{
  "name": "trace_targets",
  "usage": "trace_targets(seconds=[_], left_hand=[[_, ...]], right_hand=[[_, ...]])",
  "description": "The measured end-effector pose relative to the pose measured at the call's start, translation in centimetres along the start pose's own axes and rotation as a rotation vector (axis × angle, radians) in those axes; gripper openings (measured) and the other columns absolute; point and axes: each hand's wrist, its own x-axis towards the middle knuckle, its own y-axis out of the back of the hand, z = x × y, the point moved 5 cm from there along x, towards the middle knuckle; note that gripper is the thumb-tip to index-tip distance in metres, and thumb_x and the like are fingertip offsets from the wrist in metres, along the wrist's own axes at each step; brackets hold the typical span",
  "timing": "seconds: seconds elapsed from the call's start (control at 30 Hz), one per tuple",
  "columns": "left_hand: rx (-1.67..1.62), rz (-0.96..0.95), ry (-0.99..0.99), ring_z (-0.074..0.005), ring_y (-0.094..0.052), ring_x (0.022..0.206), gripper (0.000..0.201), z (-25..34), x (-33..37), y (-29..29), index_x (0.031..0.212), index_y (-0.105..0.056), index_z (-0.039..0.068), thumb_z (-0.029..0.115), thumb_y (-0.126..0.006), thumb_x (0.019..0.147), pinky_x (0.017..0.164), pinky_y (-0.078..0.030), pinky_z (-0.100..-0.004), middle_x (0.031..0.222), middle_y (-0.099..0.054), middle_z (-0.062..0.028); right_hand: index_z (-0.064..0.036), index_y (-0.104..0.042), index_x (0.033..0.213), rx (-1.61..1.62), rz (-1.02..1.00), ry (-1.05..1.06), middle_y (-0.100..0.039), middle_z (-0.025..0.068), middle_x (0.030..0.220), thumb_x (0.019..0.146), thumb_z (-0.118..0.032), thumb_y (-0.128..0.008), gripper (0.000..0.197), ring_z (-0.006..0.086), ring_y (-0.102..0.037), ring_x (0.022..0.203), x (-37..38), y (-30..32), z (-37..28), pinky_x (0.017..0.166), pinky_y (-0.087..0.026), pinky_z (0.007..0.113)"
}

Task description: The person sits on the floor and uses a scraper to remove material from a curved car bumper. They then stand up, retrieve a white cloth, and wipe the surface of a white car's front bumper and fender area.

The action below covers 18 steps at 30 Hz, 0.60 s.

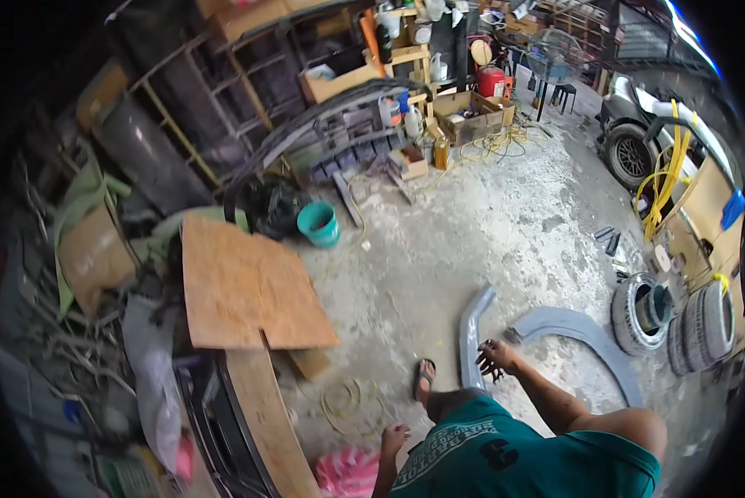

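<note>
My right hand [497,358] hangs with its fingers spread and nothing seen in them. It appears beside the right edge of a long, bent grey strip [470,328] on the floor; whether it touches the strip I cannot tell. To the right lies a broad grey arch [584,324], shaped like a car's wheel-arch flare. My left hand [396,435] is low beside my green shirt, its fingers loosely bent and partly visible, with no object seen in it. The nearest thing to it is a pink-and-white bundle [347,471] on the floor.
A plywood sheet [248,290] rests on a long board [264,415] at left. Beyond stands a green bucket [318,224]. Tires [636,315] are at right, near a wheeled vehicle [630,153]. Yellow cord [339,402] lies coiled near my sandalled foot. A wooden crate [464,124] stands farther back.
</note>
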Motion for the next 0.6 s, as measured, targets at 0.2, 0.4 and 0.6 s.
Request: trace_targets(seconds=[0.2,0.4,0.6], left_hand=[[0.132,0.005,-0.158,-0.0124,-0.064,0.073,0.025,24.7,10.6,7.2,0.114,-0.062,0.0,0.016,-0.06,0.095,0.062,-0.052,-0.0245,0.093,-0.069,-0.0083],[0.084,-0.183,-0.402,-0.0118,-0.064,0.082,0.029,49.7,19.7,-3.5,0.116,-0.06,0.0,0.022,-0.057,0.098,0.068,-0.051,-0.0232,0.097,-0.069,-0.0073],[0.172,-0.351,-0.355,-0.009,-0.059,0.066,0.025,63.1,32.5,-12.2,0.098,-0.064,-0.002,0.022,-0.055,0.099,0.062,-0.048,-0.0219,0.078,-0.066,-0.005]], right_hand=[[-0.0038,-0.046,0.118,0.222,-0.136,0.1,-0.067,0.0156,0.11,0.103,-0.031,-0.045,0.031,0.0251,-0.067,0.09,11.1,-4.6,-13.9,0.073,-0.057,0.039],[-0.0041,-0.047,0.119,0.326,-0.244,0.346,-0.065,0.0126,0.116,0.103,-0.029,-0.044,0.03,0.0216,-0.065,0.1,17.1,-9.5,-32.3,0.085,-0.054,0.037],[-0.0027,-0.049,0.113,0.553,-0.078,0.495,-0.066,0.0142,0.111,0.103,-0.026,-0.045,0.025,0.0225,-0.066,0.096,25.3,-2.0,-44.0,0.084,-0.055,0.037]])
